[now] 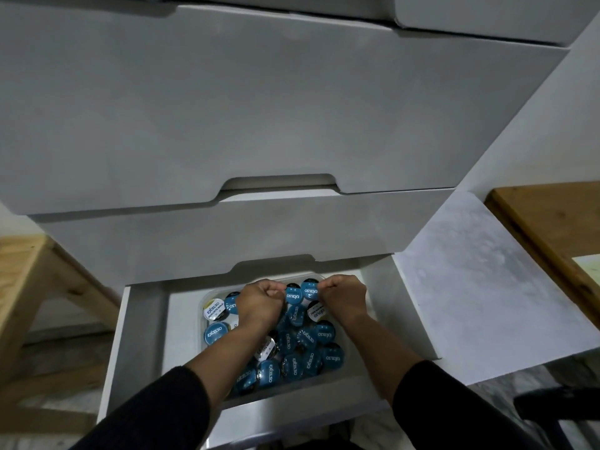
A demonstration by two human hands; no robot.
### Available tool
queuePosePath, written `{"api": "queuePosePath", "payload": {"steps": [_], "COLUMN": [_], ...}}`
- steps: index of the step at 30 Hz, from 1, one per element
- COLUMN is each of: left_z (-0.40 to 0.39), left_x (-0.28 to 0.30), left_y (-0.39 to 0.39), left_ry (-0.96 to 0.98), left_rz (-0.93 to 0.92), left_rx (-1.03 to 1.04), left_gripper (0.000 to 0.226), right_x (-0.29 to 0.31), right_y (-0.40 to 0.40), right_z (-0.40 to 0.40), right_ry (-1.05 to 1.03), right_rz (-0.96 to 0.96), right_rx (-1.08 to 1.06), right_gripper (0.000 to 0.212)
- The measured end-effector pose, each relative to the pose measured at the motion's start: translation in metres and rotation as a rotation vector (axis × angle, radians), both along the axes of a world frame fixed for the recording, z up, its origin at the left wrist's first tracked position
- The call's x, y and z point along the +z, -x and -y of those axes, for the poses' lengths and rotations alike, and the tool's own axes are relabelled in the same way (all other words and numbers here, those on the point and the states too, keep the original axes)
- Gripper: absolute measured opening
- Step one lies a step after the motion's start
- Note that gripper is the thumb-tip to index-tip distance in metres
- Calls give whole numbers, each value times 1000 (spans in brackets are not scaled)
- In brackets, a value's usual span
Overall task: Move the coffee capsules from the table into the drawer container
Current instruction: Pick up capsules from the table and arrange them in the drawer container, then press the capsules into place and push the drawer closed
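Note:
A clear plastic container sits in the open bottom drawer, filled with several blue and a few white-lidded coffee capsules. Both my hands are over its far end with the fingers curled. My left hand pinches the edge of a blue capsule at its fingertips. My right hand pinches a second blue capsule beside it. The two held capsules touch between the hands, lids facing me. My forearms hide part of the pile.
Closed white drawer fronts rise above the open drawer. A wooden piece stands at the left. A wooden board and a pale marbled surface lie at the right. A dark object is at the lower right.

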State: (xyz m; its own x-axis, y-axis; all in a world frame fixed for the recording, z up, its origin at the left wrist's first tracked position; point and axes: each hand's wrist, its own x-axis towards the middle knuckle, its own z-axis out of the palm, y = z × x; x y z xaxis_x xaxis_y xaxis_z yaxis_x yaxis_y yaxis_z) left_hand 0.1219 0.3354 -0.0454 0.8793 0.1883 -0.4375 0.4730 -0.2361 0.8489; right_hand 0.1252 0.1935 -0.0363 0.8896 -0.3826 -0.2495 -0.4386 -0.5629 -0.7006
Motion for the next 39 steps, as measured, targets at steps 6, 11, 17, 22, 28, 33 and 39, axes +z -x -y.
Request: {"api": "queuePosePath", "payload": {"steps": [6, 11, 17, 22, 28, 33, 39], "left_z": [4, 5, -5, -5, -5, -1, -3], "left_x": [-2, -4, -8, -7, 2, 27, 50], "left_y": [-6, -8, -6, -5, 0, 11, 55], "left_ry": [-75, -130, -166, -176, -222, -484, -694], "left_rz": [15, 44, 68, 68, 145, 207, 419], "left_rx": [-18, -58, -71, -82, -163, -374, -347], "left_gripper": [18, 14, 4, 6, 7, 19, 29], "right_x": [-6, -2, -2, -1, 6, 13, 17], "right_y": [-4, -2, -1, 1, 4, 25, 65], "right_z": [-3, 0, -1, -2, -3, -6, -10], "right_ry": [72, 89, 87, 199, 479, 482, 636], "right_rz": [10, -65, -124, -111, -14, 229, 588], "right_rx": [38, 117, 171, 230, 397, 348, 352], "right_gripper": [19, 20, 22, 38, 20, 30, 30]}}
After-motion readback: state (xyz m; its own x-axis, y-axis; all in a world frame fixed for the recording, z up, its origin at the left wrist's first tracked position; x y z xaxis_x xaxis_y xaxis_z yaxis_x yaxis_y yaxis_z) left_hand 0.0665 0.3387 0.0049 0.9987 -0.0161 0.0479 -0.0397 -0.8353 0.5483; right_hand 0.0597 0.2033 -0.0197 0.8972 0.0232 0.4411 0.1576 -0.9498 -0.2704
